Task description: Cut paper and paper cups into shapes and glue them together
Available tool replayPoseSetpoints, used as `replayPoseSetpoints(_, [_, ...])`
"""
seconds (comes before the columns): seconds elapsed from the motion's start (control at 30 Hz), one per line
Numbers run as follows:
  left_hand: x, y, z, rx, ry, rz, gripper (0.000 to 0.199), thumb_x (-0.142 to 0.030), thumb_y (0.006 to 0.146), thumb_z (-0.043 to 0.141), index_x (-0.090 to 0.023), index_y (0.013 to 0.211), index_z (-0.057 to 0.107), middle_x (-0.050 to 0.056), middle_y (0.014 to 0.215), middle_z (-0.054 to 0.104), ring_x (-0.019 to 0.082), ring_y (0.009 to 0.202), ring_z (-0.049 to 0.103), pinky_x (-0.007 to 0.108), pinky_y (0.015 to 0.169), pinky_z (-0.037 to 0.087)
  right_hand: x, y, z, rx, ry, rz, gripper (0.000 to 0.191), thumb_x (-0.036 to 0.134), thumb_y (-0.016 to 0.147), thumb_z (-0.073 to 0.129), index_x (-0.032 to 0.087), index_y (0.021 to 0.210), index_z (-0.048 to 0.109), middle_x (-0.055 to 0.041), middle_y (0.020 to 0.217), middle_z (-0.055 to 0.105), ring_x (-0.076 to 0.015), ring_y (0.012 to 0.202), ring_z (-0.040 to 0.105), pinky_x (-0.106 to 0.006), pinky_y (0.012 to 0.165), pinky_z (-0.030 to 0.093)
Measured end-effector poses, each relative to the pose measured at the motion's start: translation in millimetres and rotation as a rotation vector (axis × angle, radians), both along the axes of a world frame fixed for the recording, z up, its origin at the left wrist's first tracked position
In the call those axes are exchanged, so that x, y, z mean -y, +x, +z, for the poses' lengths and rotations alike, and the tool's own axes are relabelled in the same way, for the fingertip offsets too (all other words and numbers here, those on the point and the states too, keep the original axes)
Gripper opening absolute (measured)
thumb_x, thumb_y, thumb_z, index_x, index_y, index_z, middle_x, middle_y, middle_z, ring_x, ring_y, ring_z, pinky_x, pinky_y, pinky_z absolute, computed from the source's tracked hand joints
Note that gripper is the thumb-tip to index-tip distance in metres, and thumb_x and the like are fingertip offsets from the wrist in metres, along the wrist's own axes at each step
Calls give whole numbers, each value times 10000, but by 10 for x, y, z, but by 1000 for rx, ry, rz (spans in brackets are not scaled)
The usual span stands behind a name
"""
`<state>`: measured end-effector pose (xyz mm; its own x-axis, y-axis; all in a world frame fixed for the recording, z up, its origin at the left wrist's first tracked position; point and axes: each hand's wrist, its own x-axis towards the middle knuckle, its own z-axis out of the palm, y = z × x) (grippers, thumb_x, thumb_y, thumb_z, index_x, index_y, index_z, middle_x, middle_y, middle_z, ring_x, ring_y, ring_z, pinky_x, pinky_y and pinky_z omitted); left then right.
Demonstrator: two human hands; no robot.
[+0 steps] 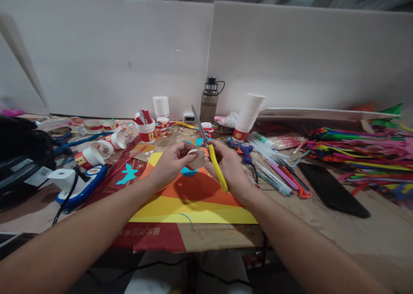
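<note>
Just above the orange paper [200,191], my left hand [169,163] pinches a small pale round disc [196,160] between thumb and fingers. My right hand [232,167] is closed around yellow-handled scissors [217,167], their blades pointing up and away from me. The fingertips of this hand come close to the disc's right edge; whether they touch it I cannot tell. Bright blue paper pieces [189,172] lie under and behind the hands. Beneath the orange paper is a yellow sheet [193,214]. A blue cut-out [127,174] rests to the left.
Stacked paper cups [250,115] and a water bottle [209,100] stand at the back. Right of my hands are a glue gun [246,153], pens [282,173], a black phone [334,190] and colourful pipe cleaners [364,150]. A blue-and-white power strip [82,188] lies left, near tipped cups [89,157].
</note>
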<state>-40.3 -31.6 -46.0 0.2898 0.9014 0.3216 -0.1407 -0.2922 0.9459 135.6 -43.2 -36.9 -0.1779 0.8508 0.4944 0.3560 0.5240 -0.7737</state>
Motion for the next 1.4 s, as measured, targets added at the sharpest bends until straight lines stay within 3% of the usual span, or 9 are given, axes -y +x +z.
replayPoseSetpoints(0.17, [29, -14, 38, 20, 46, 79, 206, -351, 788, 715, -170, 879, 671, 55, 862, 720, 153, 690, 655, 257, 559, 541, 47, -5, 34, 2, 3, 20, 367, 312, 796, 651, 182, 1139, 623, 3, 768, 615, -129, 658, 540, -244, 599, 436])
replayPoseSetpoints(0.43, [-62, -136, 145, 113, 92, 197, 251, -357, 768, 744, -160, 901, 663, 66, 876, 730, 164, 711, 681, 290, 641, 560, 58, 74, 182, 200, 77, -94, 450, 435, 834, 647, 204, 1213, 572, -39, 916, 636, -175, 784, 567, -281, 690, 459])
replayPoseSetpoints(0.53, [-107, -172, 131, 152, 108, 202, 266, -369, 784, 731, -167, 952, 687, 67, 908, 728, 172, 754, 689, 287, 632, 566, 25, 91, 173, 298, 106, -135, 482, 448, 836, 638, 176, 1227, 571, -92, 1029, 631, -207, 872, 580, -317, 762, 472])
replayPoseSetpoints(0.8, [-103, -160, 121, 199, 67, 138, 309, -380, 779, 739, -186, 1017, 708, 68, 849, 730, 183, 788, 706, 299, 685, 580, -15, 91, 110, 375, 97, -147, 350, 408, 831, 643, 185, 1101, 643, -85, 988, 673, -217, 864, 610, -340, 775, 477])
replayPoseSetpoints(0.93, [-82, -115, 142, 360, -88, 129, 262, -344, 756, 755, -208, 951, 642, 22, 895, 682, 149, 761, 667, 271, 595, 580, -11, 70, 62, 261, 12, -98, 360, 423, 811, 664, 198, 1091, 637, -43, 868, 653, -193, 778, 595, -324, 707, 482])
replayPoseSetpoints(1.07, [-16, -19, 171, 462, -264, 96, 180, -253, 796, 705, -197, 916, 583, 2, 882, 644, 105, 694, 618, 213, 532, 548, 30, 14, 1, -71, -192, 64, 428, 458, 814, 659, 218, 1156, 566, 25, 754, 568, -131, 625, 540, -269, 577, 462])
replayPoseSetpoints(1.23, [42, 112, 152, 507, -336, -8, 155, -199, 809, 695, -192, 880, 557, 3, 910, 669, 102, 746, 647, 244, 692, 572, 94, -78, 11, -261, -208, 155, 503, 462, 727, 759, 231, 1112, 532, 7, 826, 603, -105, 605, 536, -247, 545, 465])
replayPoseSetpoints(1.4, [24, 129, 77, 556, -364, -84, 222, -189, 762, 751, -203, 853, 549, -12, 874, 679, 131, 845, 668, 278, 765, 556, 46, -75, -6, -342, -172, 98, 590, 455, 705, 775, 236, 1190, 520, -46, 986, 670, -170, 840, 640, -308, 748, 540])
